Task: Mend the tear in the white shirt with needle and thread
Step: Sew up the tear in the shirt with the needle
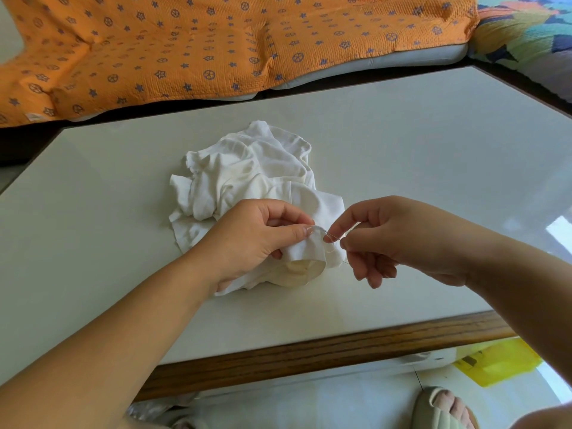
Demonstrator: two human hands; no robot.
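A crumpled white shirt lies in the middle of the pale table. My left hand grips a folded edge of the shirt, thumb and forefinger pinching the cloth at its top. My right hand pinches a thin needle between thumb and forefinger, its point at the cloth held by the left hand. A fine pale thread trails down from the needle, barely visible.
The table has a wooden front edge. An orange patterned blanket covers a sofa behind the table. A yellow bag lies on the floor at lower right, beside a foot in a slipper.
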